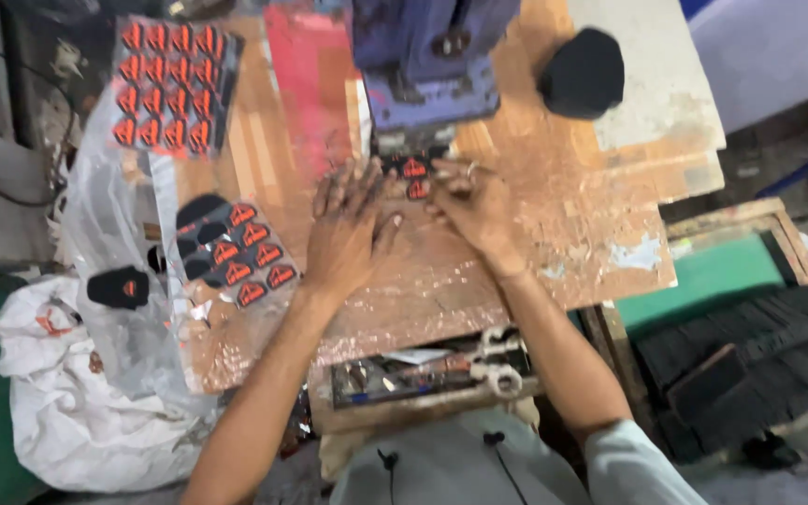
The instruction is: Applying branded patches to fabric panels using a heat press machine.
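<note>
White sack (58, 393): crumpled plastic at the far left, below the counter edge, with clear plastic sheeting bunched above it.
Loose black piece (119, 286): lies alone on the clear plastic, left of the counter, an orange mark on its face.
Upper sheet (168, 84): dark backing at the counter's far left corner, carrying rows of orange-marked badges.
Lower sheet (234, 252): a second dark sheet nearer me, just left of my left hand; some places hold orange-marked badges, others show plain black.
Counter (554, 234): worn wood, scuffed and shiny, with a red patch under the press side.
My left hand (348, 234): flat on the counter, palm down, fingers spread, tips pointing toward the press; it grips nothing.
Small badges (413, 178): two black pieces with orange marks, lying at the foot of the press, between my two hands and touching my right fingertips.
Press (427, 56): blue-purple metal machine standing at the far middle of the counter, directly above the badges.
My right hand (474, 206): fingers drawn together, pinching at the badges; blur hides exactly which one it grips.
Tool tray (423, 369): open drawer under the counter's near edge, holding metal tools.
Black cap-shaped lump (584, 73): rests on the pale board to the right of the press.
Green frame (713, 271): wooden-edged, far right, below counter level, beside stacked dark sheets (750, 355).
</note>
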